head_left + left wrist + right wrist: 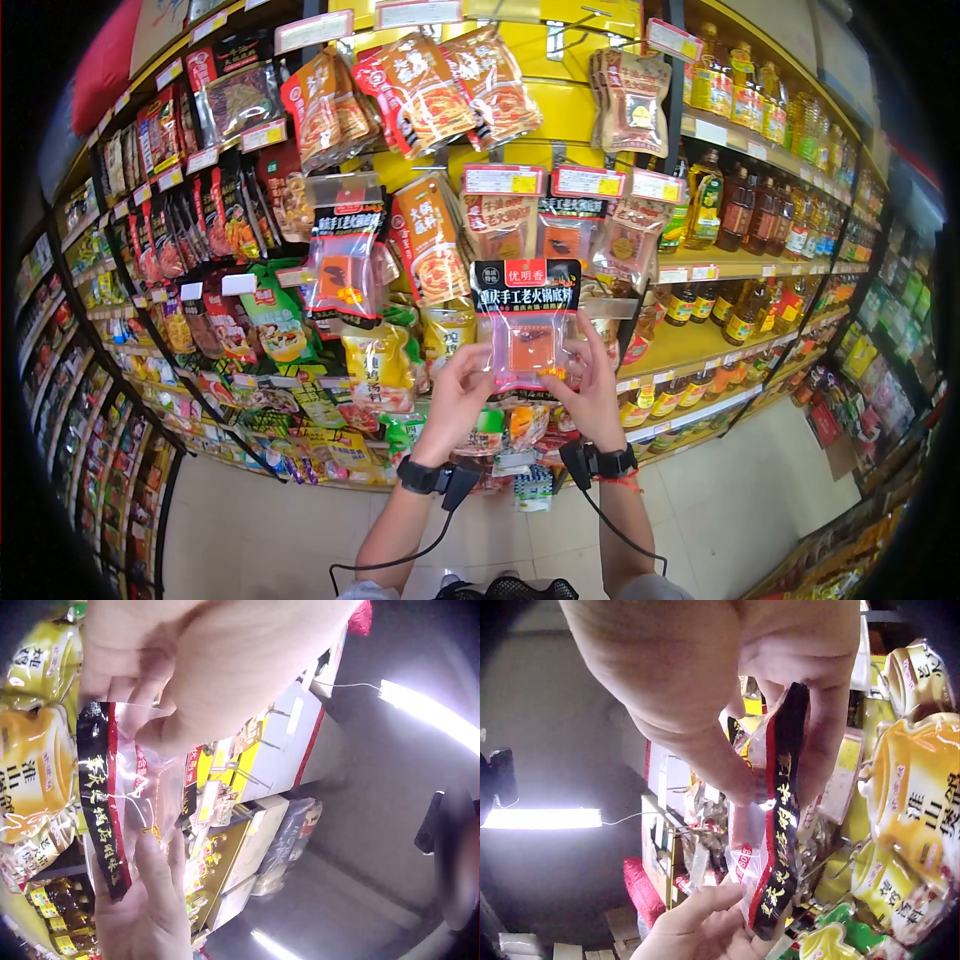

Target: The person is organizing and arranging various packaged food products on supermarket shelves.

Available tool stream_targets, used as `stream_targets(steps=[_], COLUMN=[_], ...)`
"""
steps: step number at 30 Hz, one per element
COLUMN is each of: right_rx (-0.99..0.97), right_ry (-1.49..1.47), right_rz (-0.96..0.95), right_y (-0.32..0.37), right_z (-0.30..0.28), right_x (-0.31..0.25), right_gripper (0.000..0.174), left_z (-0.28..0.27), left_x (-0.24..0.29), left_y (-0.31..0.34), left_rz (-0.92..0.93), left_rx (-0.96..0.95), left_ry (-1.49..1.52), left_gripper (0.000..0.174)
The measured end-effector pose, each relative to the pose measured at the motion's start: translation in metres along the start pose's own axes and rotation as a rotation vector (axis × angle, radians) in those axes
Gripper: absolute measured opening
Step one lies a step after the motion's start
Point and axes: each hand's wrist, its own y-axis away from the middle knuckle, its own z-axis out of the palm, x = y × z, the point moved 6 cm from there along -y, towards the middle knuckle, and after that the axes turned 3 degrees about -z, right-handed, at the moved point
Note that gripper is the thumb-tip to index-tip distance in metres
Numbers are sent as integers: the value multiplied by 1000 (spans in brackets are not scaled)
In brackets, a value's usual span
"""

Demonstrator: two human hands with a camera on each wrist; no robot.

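Note:
Both hands hold up a packet of hot pot base (527, 300), with a black header, a red label and a clear window over an orange-red block. My left hand (460, 393) pinches its lower left side, thumb in front. At the lower right side my right hand (597, 398) grips it, thumb across the front and fingers behind the edge. The left wrist view shows the packet's black bottom strip (97, 802) between the two hands. In the right wrist view, the right thumb (731, 776) presses on the clear plastic. A similar black packet (345, 260) hangs on the rack to the left.
Orange and white seasoning pouches (418, 95) hang on hooks above. Yellow pouches (380, 365) hang lower left. Oil bottles (735, 205) line the right shelves, and price tags (590, 182) jut out behind the packet. Pale tiled floor (740, 510) lies below.

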Motion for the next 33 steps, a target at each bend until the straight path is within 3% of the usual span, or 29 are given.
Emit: stream_targets(steps=[4,6,10,12,17,24,27,33], right_rx=[-49,-125,-190,-232,-245,-178,-44,-7], right_ry=[-106,-53,-2,-29,-7,172,141,198], right_rz=[30,-67,-81,-119,-116,-85,-86,-98], right_y=[-4,-13,-26,-35,-44,-69,-86,-98], right_z=[44,73,114,147,189,209,204,193], right_x=[-33,-45,-53,-61,-55,-54,-49,-47], right_gripper=[91,90,86,84,85,85,85,83], left_z=[-46,-73,-108,-143,-179,-218,-220,-210], left_x=[19,28,38,46,63,63,81,77], left_y=[19,28,37,43,50,9,-16,-43], left_rz=[17,-70,-47,129,182,267,318,371], left_rx=[64,143,236,337,444,391,331,301], left_ry=[156,111,185,207,91,-35,-100,-72], left_gripper=[39,40,44,45,57,49,48,48])
